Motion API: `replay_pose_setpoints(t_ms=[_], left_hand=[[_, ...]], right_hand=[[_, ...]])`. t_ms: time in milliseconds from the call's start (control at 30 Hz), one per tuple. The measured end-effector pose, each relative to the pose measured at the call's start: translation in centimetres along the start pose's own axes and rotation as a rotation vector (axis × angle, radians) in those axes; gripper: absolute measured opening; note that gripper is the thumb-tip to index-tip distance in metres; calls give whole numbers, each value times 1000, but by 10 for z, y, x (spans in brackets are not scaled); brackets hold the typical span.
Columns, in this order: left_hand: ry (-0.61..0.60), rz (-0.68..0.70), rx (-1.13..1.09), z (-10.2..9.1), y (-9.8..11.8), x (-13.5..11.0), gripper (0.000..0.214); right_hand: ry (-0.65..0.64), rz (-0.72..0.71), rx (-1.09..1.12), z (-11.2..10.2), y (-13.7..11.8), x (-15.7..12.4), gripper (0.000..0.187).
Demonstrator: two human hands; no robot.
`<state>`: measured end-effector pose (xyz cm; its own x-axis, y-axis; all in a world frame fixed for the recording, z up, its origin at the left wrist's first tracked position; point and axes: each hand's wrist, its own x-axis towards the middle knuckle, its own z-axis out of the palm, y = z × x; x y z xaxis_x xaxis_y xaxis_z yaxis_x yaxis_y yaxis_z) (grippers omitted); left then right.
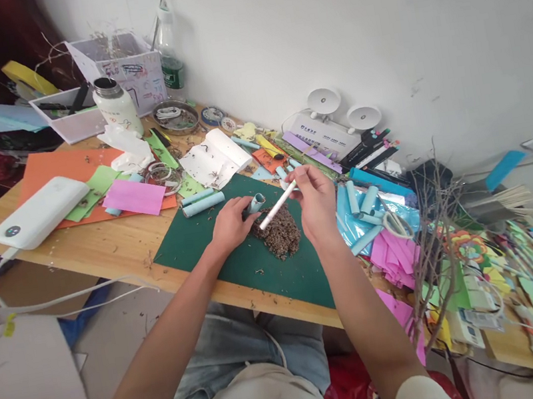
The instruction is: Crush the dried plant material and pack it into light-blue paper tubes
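My left hand [232, 224] is closed around a short light-blue paper tube [256, 204], its open end facing up and away from me. Between the fingers of my right hand [316, 200] is a thin white stick [278, 206], slanting down to the left. The stick's lower tip is over a heap of brown crumbly bits [279, 234], close to the tube. Under the heap lies a dark green sheet [237, 268]. Two more blue paper tubes [203, 204] rest on the sheet's left side, beyond my left hand.
On the left are a white power bank [40, 212], pink paper [134, 197] and a white bottle [117, 108]. A white paper roll [228, 148] lies behind the sheet. To the right, several blue tubes [369, 199] lie near pink strips [395, 256] and upright dry twigs [436, 267].
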<state>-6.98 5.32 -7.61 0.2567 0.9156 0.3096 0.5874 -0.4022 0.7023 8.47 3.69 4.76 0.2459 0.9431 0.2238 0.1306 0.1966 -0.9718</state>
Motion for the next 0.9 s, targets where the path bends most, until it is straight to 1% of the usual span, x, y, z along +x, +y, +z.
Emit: replay_pose_setpoints(t_ms=[67,100,167,267,433,567,667,767,900], left_hand=[[-2,-9,7,0,0,0,23],[-4,-15,8,0,1,0,23],[-10,-28,5,0,2,0,24],[-18,-43,0,-1,3,0,24],[-12,-27,-10,-2,4,0,25],[-10,-22,-4,-2,4,0,25],[-7,-19,6,-1,3,0,25],[2,-9,-2,-1,2,0,25],[-4,-11,-17,-2,3,-1,24]], right_hand=[[46,-181,-117,-3,-5,-3,32],[60,-248,-154,-4,-8,-5,31],[75,-339,-197,-5,-13,-9,28],[76,-425,-249,-4,-14,-13,23],[-22,-501,-413,-1,-2,-10,19],[-150,-523,-558,7,-4,-3,23],[-219,-487,-567,12,-14,3,24],[-243,-398,-500,13,-18,7,24],[-262,-256,-417,10,-6,6,22]])
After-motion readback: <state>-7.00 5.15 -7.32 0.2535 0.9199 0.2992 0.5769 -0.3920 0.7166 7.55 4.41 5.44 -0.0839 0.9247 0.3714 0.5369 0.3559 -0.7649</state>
